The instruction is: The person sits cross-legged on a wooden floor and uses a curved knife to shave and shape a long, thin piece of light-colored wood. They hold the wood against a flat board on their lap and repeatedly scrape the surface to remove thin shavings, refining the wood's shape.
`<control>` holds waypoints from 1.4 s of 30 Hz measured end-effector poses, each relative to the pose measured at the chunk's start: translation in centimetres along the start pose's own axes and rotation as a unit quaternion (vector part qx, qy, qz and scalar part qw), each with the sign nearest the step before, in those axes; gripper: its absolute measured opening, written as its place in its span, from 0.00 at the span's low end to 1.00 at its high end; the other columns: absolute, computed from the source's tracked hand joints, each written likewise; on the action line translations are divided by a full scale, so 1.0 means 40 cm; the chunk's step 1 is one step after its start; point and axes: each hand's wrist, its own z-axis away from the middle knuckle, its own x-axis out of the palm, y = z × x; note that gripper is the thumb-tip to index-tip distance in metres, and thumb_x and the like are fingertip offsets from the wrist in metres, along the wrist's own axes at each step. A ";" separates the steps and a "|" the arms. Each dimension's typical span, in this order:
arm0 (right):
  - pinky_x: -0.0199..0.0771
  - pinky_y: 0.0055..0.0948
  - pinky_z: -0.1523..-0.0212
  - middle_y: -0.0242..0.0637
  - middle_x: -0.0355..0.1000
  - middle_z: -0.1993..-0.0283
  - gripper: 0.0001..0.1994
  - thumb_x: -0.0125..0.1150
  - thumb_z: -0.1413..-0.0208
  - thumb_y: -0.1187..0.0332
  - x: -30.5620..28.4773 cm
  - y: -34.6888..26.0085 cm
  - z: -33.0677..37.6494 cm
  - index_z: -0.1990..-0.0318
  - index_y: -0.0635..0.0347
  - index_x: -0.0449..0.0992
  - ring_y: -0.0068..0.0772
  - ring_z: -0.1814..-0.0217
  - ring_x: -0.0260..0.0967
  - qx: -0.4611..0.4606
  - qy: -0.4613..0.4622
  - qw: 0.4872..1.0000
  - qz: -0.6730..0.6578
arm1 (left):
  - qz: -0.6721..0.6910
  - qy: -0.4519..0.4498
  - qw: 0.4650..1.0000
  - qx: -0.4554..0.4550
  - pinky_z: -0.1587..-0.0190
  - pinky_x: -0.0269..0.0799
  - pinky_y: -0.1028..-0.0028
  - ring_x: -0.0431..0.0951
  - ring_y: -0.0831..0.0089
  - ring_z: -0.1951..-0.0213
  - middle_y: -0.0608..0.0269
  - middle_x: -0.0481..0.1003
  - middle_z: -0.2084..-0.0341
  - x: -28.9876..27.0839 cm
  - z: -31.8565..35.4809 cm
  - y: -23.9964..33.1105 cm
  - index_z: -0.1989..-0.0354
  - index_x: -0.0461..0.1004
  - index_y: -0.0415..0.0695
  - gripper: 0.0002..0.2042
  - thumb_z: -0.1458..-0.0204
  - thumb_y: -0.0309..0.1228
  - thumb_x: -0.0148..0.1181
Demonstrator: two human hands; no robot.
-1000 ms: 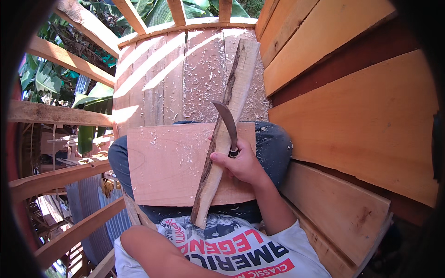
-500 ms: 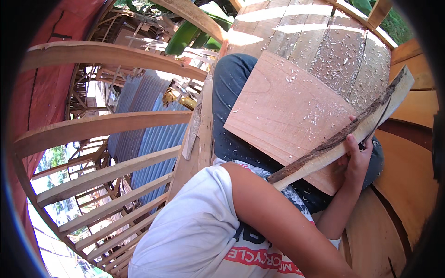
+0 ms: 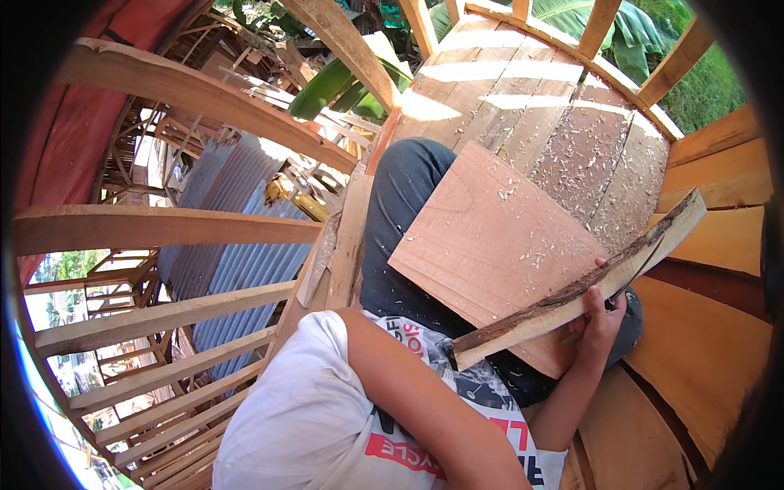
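Plank flooring (image 3: 523, 106) is littered with shavings. Flat board (image 3: 490, 245) lies across the person's lap as a work surface; it looks stiff, light and dry. Bark-edged slat (image 3: 572, 298) rests diagonally on the board, near end at the shirt; judged rigid, rough and splintery, best gripped mid-length. Right hand (image 3: 600, 314) is clenched at the slat, apparently around a dark tool handle. Left hand is hidden, so its grip cannot be told.

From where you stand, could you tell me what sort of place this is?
Probably an outdoor woodworking site inside a raised timber structure: plank floor strewn with shavings, open wooden railings, banana leaves beyond.
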 end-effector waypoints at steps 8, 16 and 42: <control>0.57 0.16 0.90 0.28 0.67 0.76 0.20 0.60 0.50 0.71 0.031 -0.018 0.010 0.48 0.65 0.70 0.16 0.88 0.58 0.020 0.012 0.999 0.048 | -0.028 0.001 0.999 0.021 0.45 0.60 0.57 0.66 0.57 0.47 0.49 0.63 0.50 -0.042 0.033 0.030 0.44 0.59 0.42 0.32 0.58 0.34 0.68; 0.56 0.15 0.92 0.28 0.67 0.79 0.21 0.60 0.49 0.69 0.033 -0.034 0.006 0.47 0.62 0.69 0.15 0.89 0.58 0.051 0.014 0.998 0.031 | -0.047 -0.004 0.999 -0.017 0.46 0.60 0.57 0.66 0.57 0.48 0.49 0.63 0.50 -0.126 0.031 0.007 0.44 0.59 0.42 0.32 0.58 0.34 0.68; 0.60 0.18 0.88 0.28 0.68 0.80 0.16 0.67 0.49 0.64 0.049 -0.093 -0.008 0.58 0.63 0.72 0.16 0.88 0.61 0.123 -0.021 0.992 0.020 | -0.205 0.061 0.973 -0.085 0.48 0.61 0.58 0.67 0.57 0.50 0.49 0.64 0.52 -0.220 0.066 0.023 0.45 0.59 0.41 0.33 0.59 0.34 0.68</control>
